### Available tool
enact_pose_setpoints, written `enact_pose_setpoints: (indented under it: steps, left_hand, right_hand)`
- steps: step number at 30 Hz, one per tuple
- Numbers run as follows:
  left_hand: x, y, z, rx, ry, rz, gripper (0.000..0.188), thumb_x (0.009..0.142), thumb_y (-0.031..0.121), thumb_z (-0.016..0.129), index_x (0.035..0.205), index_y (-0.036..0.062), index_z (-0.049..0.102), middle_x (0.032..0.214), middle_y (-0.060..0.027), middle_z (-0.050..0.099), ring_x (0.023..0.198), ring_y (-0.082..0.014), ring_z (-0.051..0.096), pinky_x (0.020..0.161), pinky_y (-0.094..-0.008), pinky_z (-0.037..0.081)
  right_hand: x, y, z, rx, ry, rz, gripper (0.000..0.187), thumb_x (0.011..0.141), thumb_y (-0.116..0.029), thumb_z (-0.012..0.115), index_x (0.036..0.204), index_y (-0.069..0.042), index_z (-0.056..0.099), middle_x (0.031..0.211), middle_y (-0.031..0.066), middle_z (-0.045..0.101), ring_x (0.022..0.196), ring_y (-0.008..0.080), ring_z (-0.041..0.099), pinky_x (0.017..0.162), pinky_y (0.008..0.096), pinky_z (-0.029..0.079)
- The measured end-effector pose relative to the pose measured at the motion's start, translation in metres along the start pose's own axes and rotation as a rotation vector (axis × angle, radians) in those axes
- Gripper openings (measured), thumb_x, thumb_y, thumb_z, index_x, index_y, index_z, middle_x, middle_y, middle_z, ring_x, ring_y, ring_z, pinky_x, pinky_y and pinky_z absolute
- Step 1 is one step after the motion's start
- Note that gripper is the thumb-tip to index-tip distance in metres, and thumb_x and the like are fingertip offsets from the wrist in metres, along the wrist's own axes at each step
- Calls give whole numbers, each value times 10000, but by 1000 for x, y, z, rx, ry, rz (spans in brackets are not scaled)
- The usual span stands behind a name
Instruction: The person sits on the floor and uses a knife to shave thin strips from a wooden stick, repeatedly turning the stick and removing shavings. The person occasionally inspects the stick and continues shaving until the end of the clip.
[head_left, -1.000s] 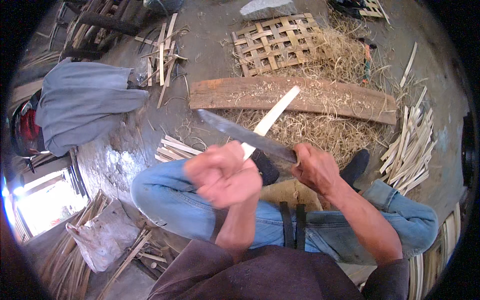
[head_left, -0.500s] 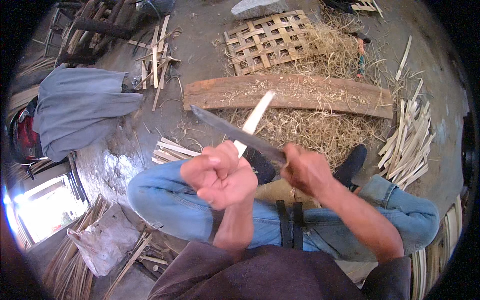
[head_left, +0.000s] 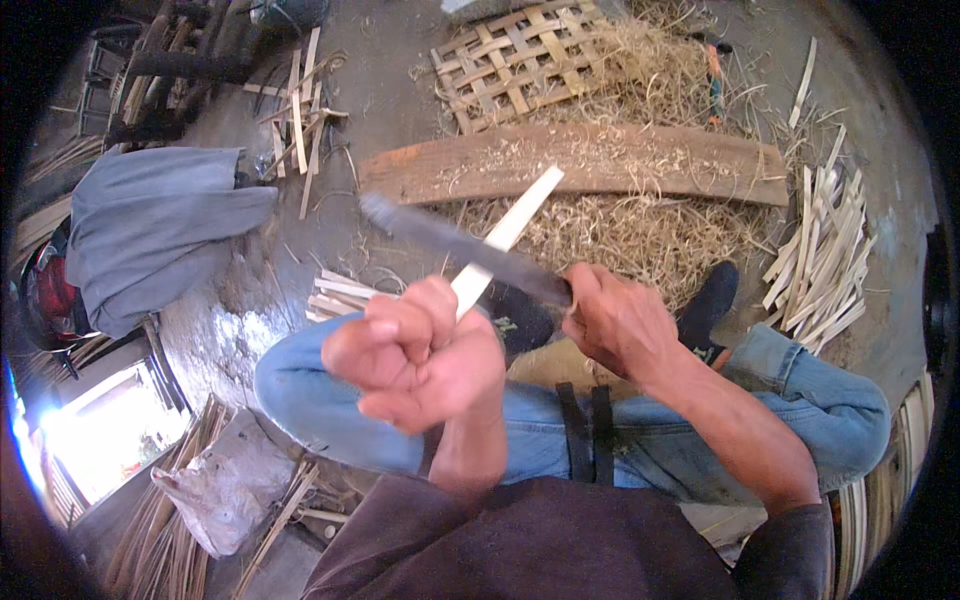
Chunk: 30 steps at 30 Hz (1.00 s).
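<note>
My left hand (head_left: 422,358) is closed around the lower end of a pale, flat bamboo strip (head_left: 526,212), which slants up and away to the right. Gripped in my right hand (head_left: 622,325) is a long knife (head_left: 430,237); its dark blade reaches leftward across the strip, and its tip is smeared by motion. The knife's handle is hidden inside my fingers. Both hands are held above my lap, over the blue jeans (head_left: 330,400).
Beyond my feet lies a wooden plank (head_left: 440,168) amid curly shavings (head_left: 640,245), with a woven lattice (head_left: 520,65) behind it. Cut strips (head_left: 815,260) are piled at the right. At the left are a grey cloth (head_left: 150,230) and a whitish sack (head_left: 230,480).
My left hand has shifted slightly left and down, and the strip's lower part shows more. The knife still crosses the strip, its blade more blurred. The surroundings sit slightly higher in the picture.
</note>
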<state>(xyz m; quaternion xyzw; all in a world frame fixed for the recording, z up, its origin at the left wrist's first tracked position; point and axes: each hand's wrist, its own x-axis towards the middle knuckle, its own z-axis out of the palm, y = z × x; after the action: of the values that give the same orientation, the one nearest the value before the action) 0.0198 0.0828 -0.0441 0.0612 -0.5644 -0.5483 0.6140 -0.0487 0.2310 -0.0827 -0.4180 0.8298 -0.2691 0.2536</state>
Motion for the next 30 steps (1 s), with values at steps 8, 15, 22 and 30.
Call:
enact_pose_setpoints:
  steps: [8, 15, 22, 30]
  left_hand:
    - [6, 15, -4, 10, -21, 56, 527, 956, 586, 347, 1012, 76, 467, 570, 22, 259, 394, -64, 185, 383, -242, 132]
    - [-26, 12, 14, -320, -52, -186, 523, 954, 577, 375, 1066, 81, 493, 610, 22, 273, 438, -74, 211, 417, -241, 167]
    - [-28, -19, 30, -162, 81, -706, 579, 961, 614, 310, 1112, 79, 474, 793, -9, 406, 695, -123, 414, 646, -285, 386]
    - [-33, -6, 32, -74, -837, -1461, 554, 1010, 498, 342, 1159, 22, 584, 853, -11, 578, 741, -87, 525, 694, -228, 433]
  right_hand:
    - [15, 15, -7, 40, -171, 382, 277, 828, -182, 603, 963, 20, 472, 852, 259, 634, 732, 432, 639, 654, 495, 527]
    - [19, -17, -13, 1367, 162, 528, 310, 846, -180, 703, 1019, -2, 518, 779, 68, 637, 616, 123, 621, 548, 262, 494]
    - [44, 41, -78, 1023, 463, 490, 255, 814, -85, 727, 975, -29, 537, 766, 50, 603, 621, 124, 593, 578, 268, 502]
    - [46, 42, -105, 729, 558, 260, 343, 756, -146, 772, 982, -1, 559, 814, 42, 608, 706, 98, 562, 639, 270, 480]
